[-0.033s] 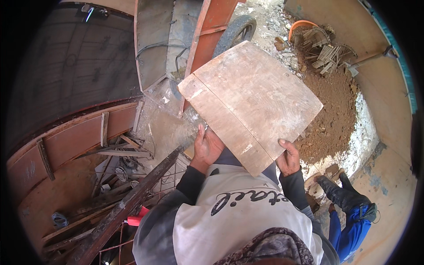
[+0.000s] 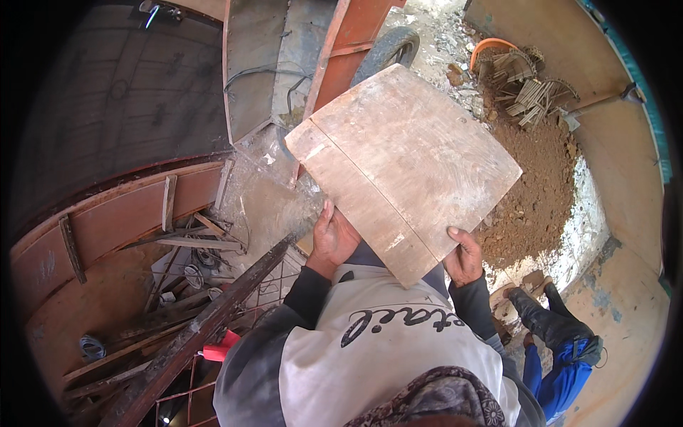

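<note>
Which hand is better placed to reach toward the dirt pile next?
Probably the right hand: it appears nearer the dirt pile, its thumb on the board. The left hand, at another edge, appears farther.

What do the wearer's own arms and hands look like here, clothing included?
The left hand and right hand are both gloveless. Long dark grey sleeves cover the arms, ending in black cuffs at the wrists. They belong to an off-white-fronted top marked with dark script.
</note>
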A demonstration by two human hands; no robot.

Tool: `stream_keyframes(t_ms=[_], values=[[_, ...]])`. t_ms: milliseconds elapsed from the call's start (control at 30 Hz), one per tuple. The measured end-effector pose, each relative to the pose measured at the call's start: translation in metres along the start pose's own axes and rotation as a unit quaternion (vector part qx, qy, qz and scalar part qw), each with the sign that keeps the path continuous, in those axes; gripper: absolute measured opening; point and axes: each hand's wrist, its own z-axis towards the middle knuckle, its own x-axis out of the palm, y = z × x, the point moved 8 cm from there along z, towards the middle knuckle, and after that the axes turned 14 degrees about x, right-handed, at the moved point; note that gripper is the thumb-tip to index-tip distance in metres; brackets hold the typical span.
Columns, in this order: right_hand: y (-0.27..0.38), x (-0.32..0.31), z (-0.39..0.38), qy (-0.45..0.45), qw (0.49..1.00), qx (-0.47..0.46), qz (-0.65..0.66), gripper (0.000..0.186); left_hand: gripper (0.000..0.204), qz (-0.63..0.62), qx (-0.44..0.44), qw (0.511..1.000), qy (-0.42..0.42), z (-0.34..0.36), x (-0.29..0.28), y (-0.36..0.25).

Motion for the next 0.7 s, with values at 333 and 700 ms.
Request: stream_keyframes(t_ms=[333,700], values=[[-0.046,0.131,0.028,0.130,0.970,0.159,-0.128,0.060,0.054,0.039,0.216,0.973,-0.077,-0.051,-0.012,-0.106],[-0.239,0.241,0.279,0.191,0.892,0.405,-0.056,0.043,0.052,0.130,0.329,0.904,-0.242,0.013,-0.150,-0.331]])
